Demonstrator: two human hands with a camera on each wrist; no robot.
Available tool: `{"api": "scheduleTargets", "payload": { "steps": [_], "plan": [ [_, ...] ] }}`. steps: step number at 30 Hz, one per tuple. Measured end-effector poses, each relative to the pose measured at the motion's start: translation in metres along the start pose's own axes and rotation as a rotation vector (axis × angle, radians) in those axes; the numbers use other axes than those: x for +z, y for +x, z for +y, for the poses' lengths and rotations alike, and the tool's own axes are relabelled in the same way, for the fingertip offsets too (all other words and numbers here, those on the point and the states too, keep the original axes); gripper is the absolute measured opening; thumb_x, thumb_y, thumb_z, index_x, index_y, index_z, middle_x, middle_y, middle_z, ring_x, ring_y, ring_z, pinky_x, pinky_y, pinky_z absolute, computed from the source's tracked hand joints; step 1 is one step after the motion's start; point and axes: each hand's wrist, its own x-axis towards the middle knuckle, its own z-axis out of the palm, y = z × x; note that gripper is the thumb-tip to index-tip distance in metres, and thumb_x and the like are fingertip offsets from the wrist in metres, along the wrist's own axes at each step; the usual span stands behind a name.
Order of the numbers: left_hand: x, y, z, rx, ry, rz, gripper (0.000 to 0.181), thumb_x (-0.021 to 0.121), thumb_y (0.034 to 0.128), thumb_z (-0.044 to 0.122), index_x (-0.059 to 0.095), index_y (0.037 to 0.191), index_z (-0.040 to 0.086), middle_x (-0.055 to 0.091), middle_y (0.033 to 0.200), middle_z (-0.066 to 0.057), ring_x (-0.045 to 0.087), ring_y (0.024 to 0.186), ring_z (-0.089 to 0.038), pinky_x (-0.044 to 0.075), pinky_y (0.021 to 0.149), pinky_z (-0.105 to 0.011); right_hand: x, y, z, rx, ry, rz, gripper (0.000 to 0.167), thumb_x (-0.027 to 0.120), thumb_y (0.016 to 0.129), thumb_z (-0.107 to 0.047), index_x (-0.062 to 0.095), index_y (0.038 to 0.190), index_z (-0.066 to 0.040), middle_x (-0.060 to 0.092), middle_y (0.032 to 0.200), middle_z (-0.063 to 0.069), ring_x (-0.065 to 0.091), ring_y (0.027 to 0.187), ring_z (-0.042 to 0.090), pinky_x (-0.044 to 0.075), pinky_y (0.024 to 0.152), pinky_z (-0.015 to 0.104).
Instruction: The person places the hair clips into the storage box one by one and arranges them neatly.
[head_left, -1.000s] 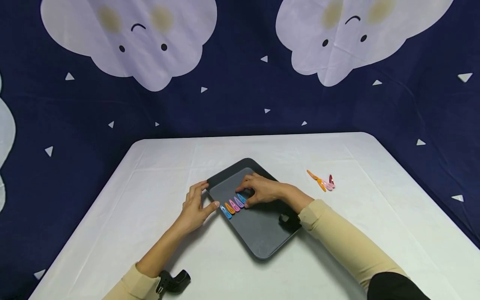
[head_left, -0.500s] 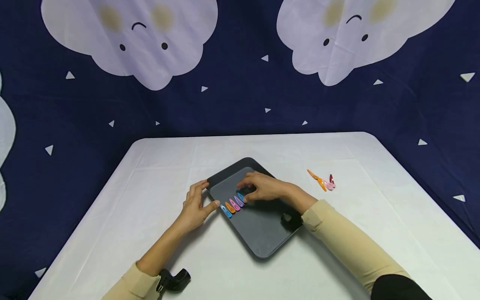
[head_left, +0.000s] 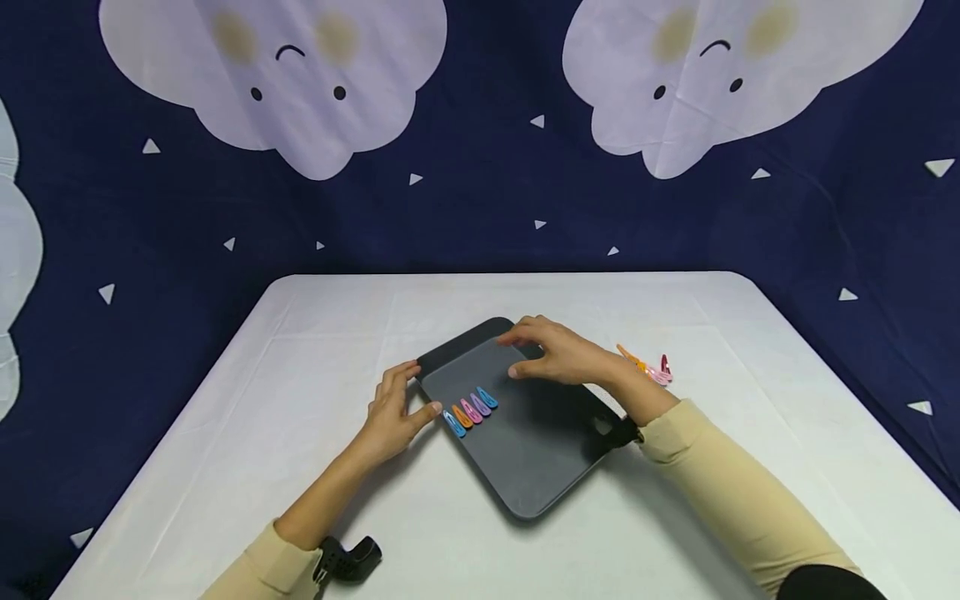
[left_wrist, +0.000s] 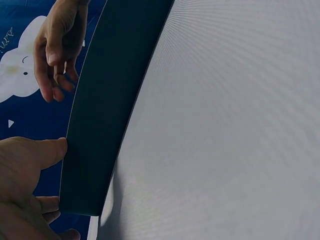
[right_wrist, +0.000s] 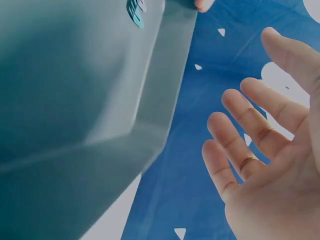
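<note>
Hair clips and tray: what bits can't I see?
Head view: part of the tray edge, behind the right hand.
Head view: some loose clips outside it, behind the right forearm; too small to count.
Left wrist view: the tray's inside, behind its side wall.
Right wrist view: the clip row, cut off by the top edge.

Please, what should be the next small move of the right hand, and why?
Probably the right hand should move to its right and pick one of the loose clips on the table. It looks empty, with fingers relaxed, over the tray, where five clips lie in a row; the left hand touches the tray's edge.
</note>
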Motion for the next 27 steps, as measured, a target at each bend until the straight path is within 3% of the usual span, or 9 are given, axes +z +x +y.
{"api": "scheduleTargets", "payload": {
  "steps": [6,12,21,27],
  "plan": [
    [0.000,0.000,0.001,0.000,0.003,-0.002,0.070,0.067,0.0862,0.023,0.032,0.143,0.002,0.026,0.151,-0.009,0.022,0.137,-0.030,0.018,0.104,-0.054,-0.016,-0.016,0.005,0.029,-0.001,0.078,0.047,0.071,0.083,-0.027,0.059,0.126,-0.013,0.060,0.118,0.000,0.052,0.107,0.020,0.042,0.086,0.037],
    [-0.001,0.000,0.001,-0.002,0.003,-0.002,0.070,0.067,0.0862,0.024,0.032,0.143,0.002,0.026,0.151,-0.009,0.023,0.137,-0.030,0.018,0.103,-0.054,-0.029,-0.034,0.012,0.070,0.017,0.124,0.047,0.071,0.083,-0.028,0.059,0.126,-0.014,0.059,0.121,0.001,0.051,0.109,0.020,0.042,0.090,0.041],
    [-0.001,0.000,0.001,-0.009,0.003,-0.008,0.070,0.066,0.0865,0.024,0.031,0.144,0.003,0.025,0.151,-0.009,0.023,0.137,-0.030,0.017,0.104,-0.054,-0.044,-0.061,0.031,0.100,0.007,0.181,0.048,0.072,0.083,-0.026,0.057,0.127,-0.015,0.059,0.123,0.000,0.052,0.110,0.020,0.040,0.094,0.044],
    [-0.001,0.000,0.002,-0.012,0.005,-0.005,0.070,0.067,0.0862,0.024,0.031,0.143,0.003,0.025,0.151,-0.009,0.023,0.137,-0.030,0.017,0.105,-0.054,-0.049,-0.080,0.048,0.163,-0.027,0.208,0.046,0.072,0.083,-0.028,0.058,0.126,-0.017,0.060,0.121,0.003,0.052,0.109,0.020,0.040,0.093,0.043]
  ]
}}
